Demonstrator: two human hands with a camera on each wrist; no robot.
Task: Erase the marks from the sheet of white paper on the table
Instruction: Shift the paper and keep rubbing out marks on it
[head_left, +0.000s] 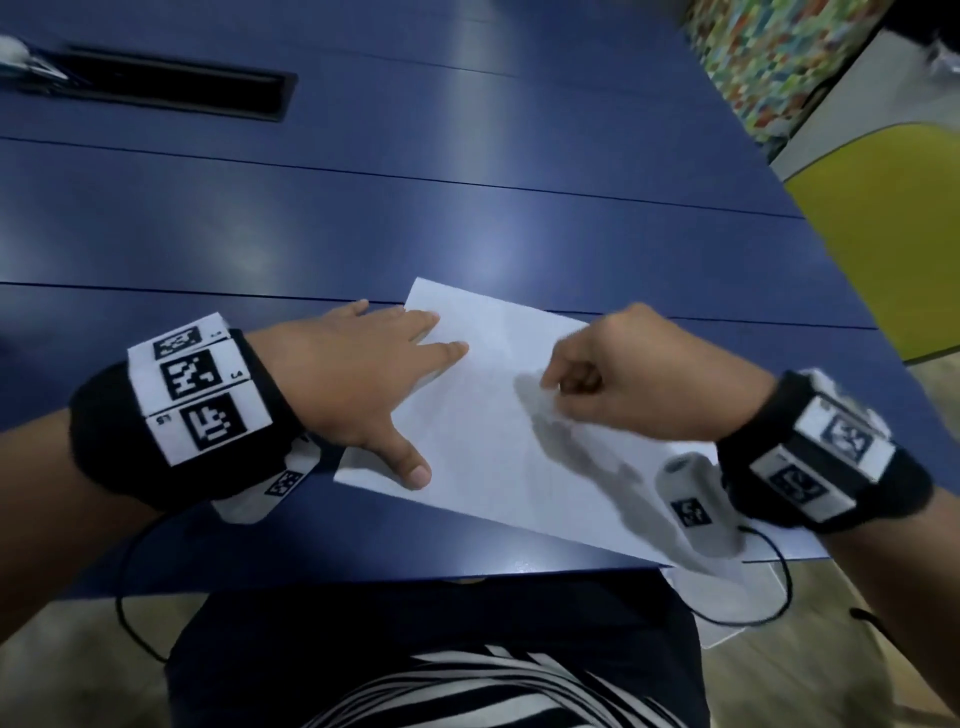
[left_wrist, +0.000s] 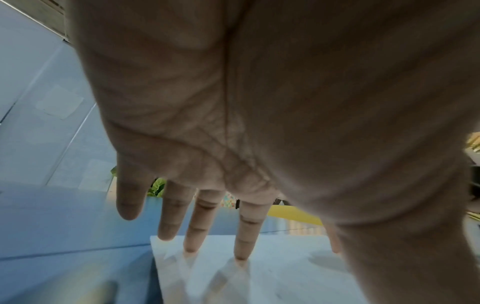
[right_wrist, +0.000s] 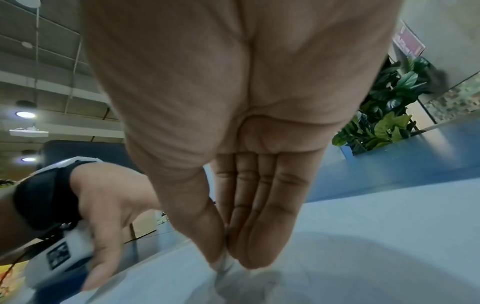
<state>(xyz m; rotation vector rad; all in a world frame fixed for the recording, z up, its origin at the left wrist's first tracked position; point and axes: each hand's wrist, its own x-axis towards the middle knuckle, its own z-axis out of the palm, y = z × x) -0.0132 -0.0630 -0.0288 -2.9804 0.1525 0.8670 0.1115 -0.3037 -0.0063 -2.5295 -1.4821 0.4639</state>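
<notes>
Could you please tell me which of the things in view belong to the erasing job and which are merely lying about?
Belong to the job:
- white paper
- left hand, pressing the paper flat
- right hand, pinching a small whitish thing, likely an eraser

Lying about:
- black slot in the blue table
- yellow chair

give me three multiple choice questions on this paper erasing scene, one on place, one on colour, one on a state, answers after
1. Where does the left hand rest?
A. on the sheet's left edge
B. on the chair
C. in the lap

2. What colour is the table?
A. blue
B. red
C. white

3. How is the right hand?
A. flat and spread
B. fingertips pinched on a small white eraser
C. off the table

A: straight fingers press the white paper.
A: the top is blue throughout.
B: thumb and fingers meet on it at the sheet.
</notes>
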